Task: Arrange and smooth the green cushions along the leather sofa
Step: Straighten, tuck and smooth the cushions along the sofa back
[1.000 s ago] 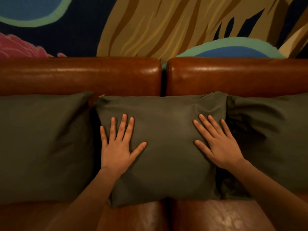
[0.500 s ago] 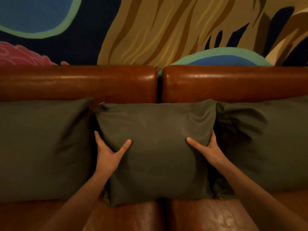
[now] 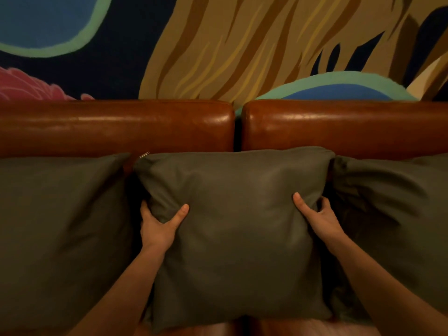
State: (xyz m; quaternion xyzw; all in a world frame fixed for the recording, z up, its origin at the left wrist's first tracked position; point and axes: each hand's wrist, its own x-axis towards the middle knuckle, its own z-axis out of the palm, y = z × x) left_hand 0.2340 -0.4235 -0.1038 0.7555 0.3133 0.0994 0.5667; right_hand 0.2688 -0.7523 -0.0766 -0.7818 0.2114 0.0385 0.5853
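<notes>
Gripping the middle cushion point(image 3: 237, 229) by both side edges: left hand point(image 3: 157, 226) at 9 o'clock, right hand point(image 3: 320, 219) at 3 o'clock, each grip clamped on the fabric with the thumb on the front face and the fingers tucked behind the edge, out of sight. Likely a hold for squaring or plumping it. It stands leaning on the sofa backrest point(image 3: 116, 127), straddling the gap between the two back sections, lower edge on the seat. Left cushion point(image 3: 60, 226) at 9 o'clock sits just beside it, fairly smooth. Right cushion point(image 3: 392, 219) at 3 o'clock touches it and looks creased, probably needs smoothing next. Painted mural point(image 3: 218, 44) at 12 o'clock behind.
</notes>
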